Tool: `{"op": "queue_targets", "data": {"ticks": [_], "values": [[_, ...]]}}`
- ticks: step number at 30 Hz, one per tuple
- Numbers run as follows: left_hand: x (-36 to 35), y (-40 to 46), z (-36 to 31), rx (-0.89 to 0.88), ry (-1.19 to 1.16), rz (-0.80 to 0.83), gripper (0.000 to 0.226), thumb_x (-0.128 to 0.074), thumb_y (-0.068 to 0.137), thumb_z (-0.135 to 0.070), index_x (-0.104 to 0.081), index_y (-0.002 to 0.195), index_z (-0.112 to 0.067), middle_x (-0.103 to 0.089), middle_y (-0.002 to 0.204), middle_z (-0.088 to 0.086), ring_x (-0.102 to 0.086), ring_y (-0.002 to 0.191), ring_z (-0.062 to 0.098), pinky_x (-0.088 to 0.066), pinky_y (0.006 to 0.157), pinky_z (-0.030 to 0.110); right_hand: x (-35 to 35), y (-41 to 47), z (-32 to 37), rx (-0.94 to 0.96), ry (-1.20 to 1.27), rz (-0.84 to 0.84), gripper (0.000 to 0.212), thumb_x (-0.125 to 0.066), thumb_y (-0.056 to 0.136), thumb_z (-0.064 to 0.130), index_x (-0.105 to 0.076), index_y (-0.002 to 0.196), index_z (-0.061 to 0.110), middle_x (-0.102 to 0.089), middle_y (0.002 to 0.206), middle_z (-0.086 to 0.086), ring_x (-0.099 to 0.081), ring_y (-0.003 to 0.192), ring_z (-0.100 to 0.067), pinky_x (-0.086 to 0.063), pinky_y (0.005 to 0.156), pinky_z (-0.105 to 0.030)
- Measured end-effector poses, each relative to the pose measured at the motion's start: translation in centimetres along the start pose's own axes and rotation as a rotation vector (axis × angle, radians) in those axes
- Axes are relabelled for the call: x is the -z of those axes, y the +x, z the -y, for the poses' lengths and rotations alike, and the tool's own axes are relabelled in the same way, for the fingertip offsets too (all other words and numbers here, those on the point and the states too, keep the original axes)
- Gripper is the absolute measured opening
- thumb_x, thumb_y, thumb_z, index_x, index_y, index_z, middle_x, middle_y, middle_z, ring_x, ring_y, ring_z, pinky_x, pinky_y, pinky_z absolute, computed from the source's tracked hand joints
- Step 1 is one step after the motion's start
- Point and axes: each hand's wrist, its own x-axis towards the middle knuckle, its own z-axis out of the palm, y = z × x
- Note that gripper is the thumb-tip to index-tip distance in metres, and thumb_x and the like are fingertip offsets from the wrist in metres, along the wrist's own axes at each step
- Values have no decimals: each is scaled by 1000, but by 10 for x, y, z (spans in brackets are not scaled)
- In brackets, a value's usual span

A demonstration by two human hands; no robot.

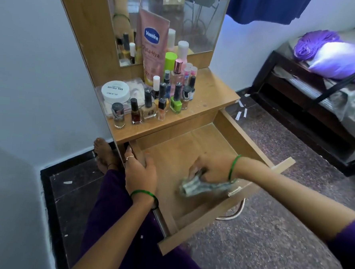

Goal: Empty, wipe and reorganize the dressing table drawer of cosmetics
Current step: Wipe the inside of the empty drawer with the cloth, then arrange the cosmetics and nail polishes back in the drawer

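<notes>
Drawer (195,139) stands pulled out and emptied, its cosmetics (154,97) crowded on the table (214,93) top by the mirror, so emptying looks done, wiping is under way and restocking is left. Right hand (209,169) grips a bunched cloth (200,186) on the drawer floor near the front wall; left hand (142,171) curls over the drawer's left side wall (apparently steadying it). Walls box the cloth in on all sides, leaving open room only along the bare bottom toward the back.
</notes>
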Motion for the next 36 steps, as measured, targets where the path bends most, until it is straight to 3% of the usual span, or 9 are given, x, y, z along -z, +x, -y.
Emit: {"op": "queue_targets", "data": {"ticks": [3, 6, 12, 16, 20, 29, 32, 34, 36], "values": [[-2, 0, 5, -14, -12, 14, 56, -47, 95, -33, -25, 146, -22, -50, 135, 6, -53, 114, 27, -35, 76, 30, 40, -30, -20, -102, 41, -178, 35, -47, 85, 2, -70, 106, 20, -65, 89, 13, -58, 76, -3, -45, 73, -14], [-3, -3, 8, -15, -31, 22, 54, -45, 95, -33, -26, 145, -25, -52, 132, 6, -54, 112, 27, -37, 77, 32, 76, -56, -39, -239, 35, -429, 31, -50, 79, 22, -70, 103, 21, -66, 87, 7, -62, 84, -15, -46, 76, -21], [-2, -7, 9, -47, -33, 24, 53, -45, 96, -30, -24, 145, -26, -53, 131, 4, -55, 111, 25, -43, 81, 35, 132, -6, -77, -443, 67, -970, 37, -53, 84, 10, -61, 119, 17, -62, 119, -20, -56, 111, -38, -44, 94, -39], [-3, -5, 8, -42, 6, 11, 54, -44, 96, -29, -23, 146, -26, -55, 128, 3, -57, 107, 24, -46, 79, 35, 144, 66, -99, -430, 56, -826, 40, -49, 91, 29, -52, 128, 12, -60, 120, -20, -56, 110, -36, -44, 95, -41], [-4, -6, 9, -39, -13, 8, 53, -45, 96, -30, -24, 145, -28, -57, 125, 1, -58, 103, 21, -49, 79, 35, 126, 103, -114, -389, 95, -856, 36, -36, 96, 39, -62, 97, 13, -64, 107, -20, -58, 98, -38, -46, 87, -42], [-4, -6, 8, -49, -1, -8, 52, -46, 95, -30, -28, 144, -27, -56, 126, -1, -58, 106, 18, -50, 81, 36, 120, 95, -114, -331, 114, -926, 39, -40, 94, 36, -56, 123, 15, -60, 120, -17, -54, 108, -38, -45, 93, -49], [-2, -6, 9, -54, 22, -11, 53, -45, 95, -31, -27, 144, -28, -54, 130, -2, -56, 109, 18, -48, 79, 32, 131, 82, -94, -298, 204, -1065, 48, -41, 89, 45, -59, 122, 14, -59, 125, -15, -53, 114, -34, -41, 98, -49], [-2, -6, 9, -56, 32, -14, 52, -44, 94, -33, -27, 144, -29, -54, 129, -1, -56, 110, 19, -51, 81, 36, 146, 71, -70, -205, 227, -1212, 59, -36, 85, 54, -62, 115, 11, -62, 120, -14, -55, 112, -30, -42, 97, -39], [-1, -6, 7, -52, 44, -11, 52, -44, 94, -32, -27, 144, -28, -55, 129, -1, -55, 111, 20, -51, 82, 37, 165, 61, -39, -52, 298, -1339, 49, -43, 91, 47, -63, 110, 8, -65, 110, -11, -59, 103, -24, -41, 91, -30]]}}
